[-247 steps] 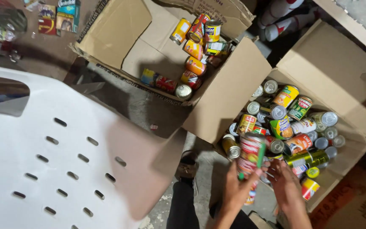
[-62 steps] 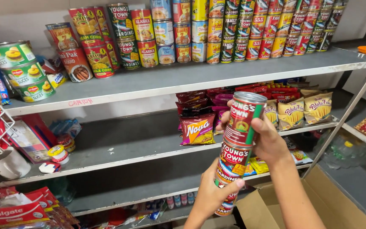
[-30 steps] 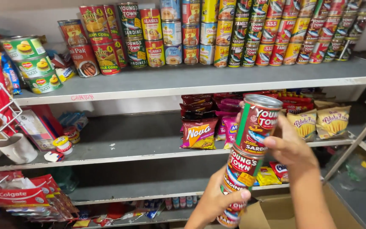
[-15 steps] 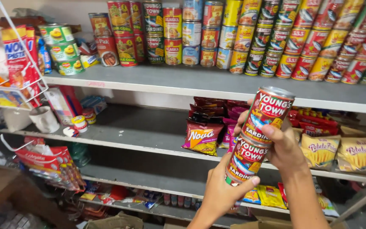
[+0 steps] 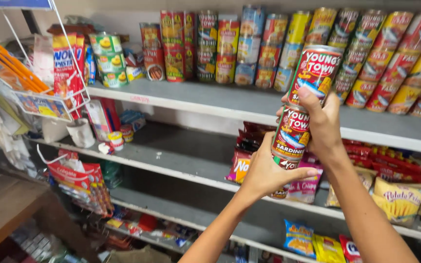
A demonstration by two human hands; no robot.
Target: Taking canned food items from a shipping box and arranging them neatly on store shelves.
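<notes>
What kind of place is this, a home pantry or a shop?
Most likely a small grocery shop: the top shelf is packed with rows of cans, snack packets fill the shelf below, and a wire rack holds hanging goods.

2 hands held a stack of 3 red sardine cans [image 5: 302, 111] before 3 grey shelves [image 5: 210, 100]; 3 green cans [image 5: 107, 59] sat stacked at the top shelf's left end.

Grey shelf [image 5: 249, 104] — rows of stacked cans [image 5: 269, 46]
</notes>
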